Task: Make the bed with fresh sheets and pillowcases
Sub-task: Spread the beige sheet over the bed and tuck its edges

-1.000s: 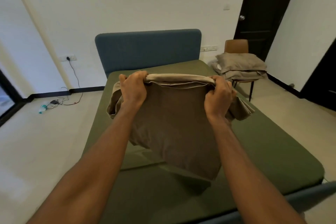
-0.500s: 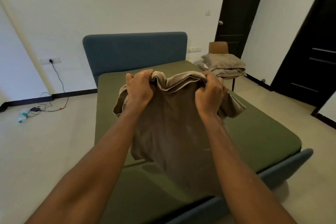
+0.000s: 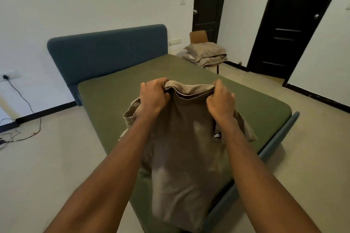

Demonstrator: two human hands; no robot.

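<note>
I hold a folded beige sheet (image 3: 185, 149) up over the foot of the bed. My left hand (image 3: 154, 96) grips its top edge at the left, and my right hand (image 3: 220, 100) grips the same edge at the right. The cloth hangs down in folded layers, with a small black label near my right wrist. Under it lies the bed's mattress (image 3: 132, 85) in an olive-green cover, with a blue headboard (image 3: 108, 51) at the far end. Beige pillows (image 3: 206, 54) are stacked on a chair beside the bed's head.
The wooden chair (image 3: 198, 36) stands at the bed's far right corner, near a dark door (image 3: 206, 0). A second dark door (image 3: 289, 24) is on the right wall. Cables (image 3: 22, 130) trail over the floor at the left, under a wall socket (image 3: 8, 75).
My view has swung left and downward, so the bed now runs diagonally. My hands have kept their grip on the sheet's top edge, a little closer together than a second ago.
</note>
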